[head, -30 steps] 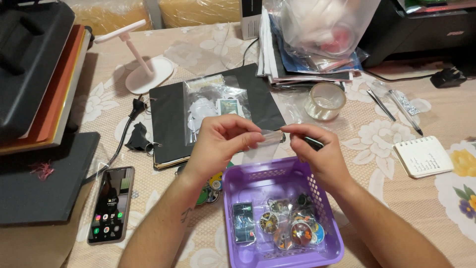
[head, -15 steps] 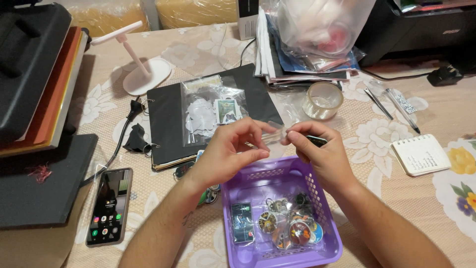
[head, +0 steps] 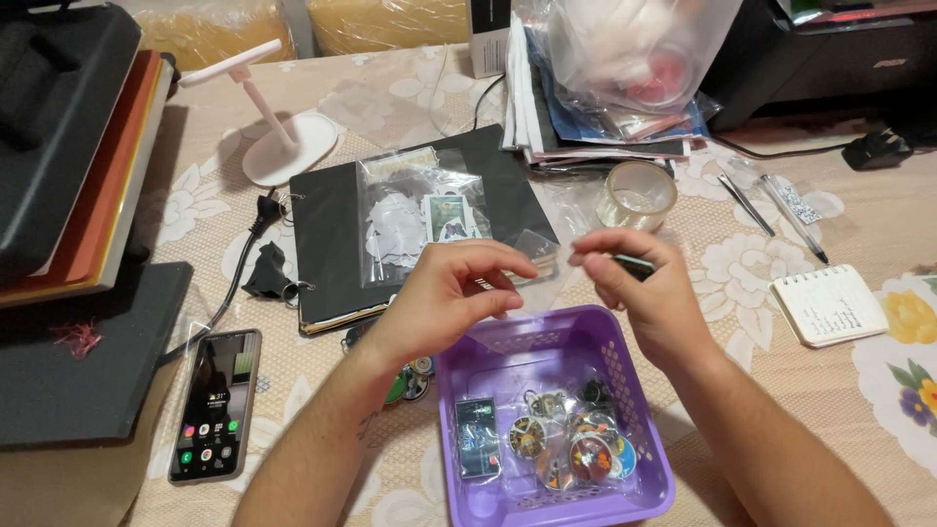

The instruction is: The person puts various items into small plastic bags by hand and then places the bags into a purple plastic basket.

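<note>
- My left hand [head: 444,293] and right hand [head: 649,293] hang above the far rim of the purple basket [head: 644,400], fingers curled toward each other.
- Between them I hold a clear bag [head: 542,283]: the left fingers [head: 503,268] pinch one edge, the right fingers [head: 595,256] pinch the other, so the bag hangs just above the basket.
- The right fingers also clamp a dark pen [head: 634,263], which pokes out past them to the right.
- Below my fingers, in the basket, lie round badges [head: 576,449] and a small dark card [head: 477,437] in clear wrap.
- Just beyond the left fingers, a black binder [head: 327,244] lies on the tabletop [head: 878,195] with sticker bags [head: 415,215] on top.
- Beyond the right fingers sits a tape roll [head: 636,193]; further right, a notepad [head: 830,304] and two pens [head: 771,205].
- Well left of my left wrist, a phone [head: 215,405] lies face up, screen lit.
- A white stand [head: 278,132] stands far left of the binder.
</note>
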